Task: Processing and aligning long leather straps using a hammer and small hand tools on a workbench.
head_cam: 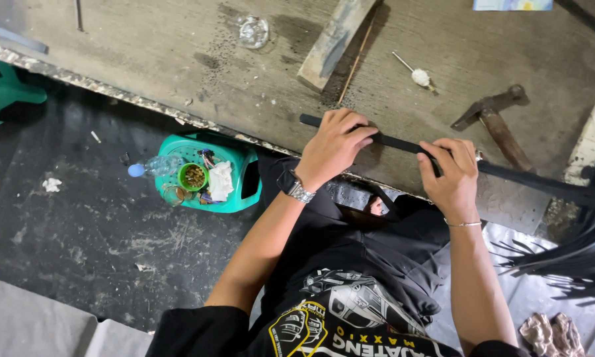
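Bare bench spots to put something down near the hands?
Free: the bench left of the wood block, from the glass dish to the front edge; a smaller patch between block and hammer. Crowded: the front edge, where left hand and right hand press on the black strip.

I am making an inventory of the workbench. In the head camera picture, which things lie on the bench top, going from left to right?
Clear glass dish → wooden block → left hand on the black strip → white-tipped stick → right hand → hammer.
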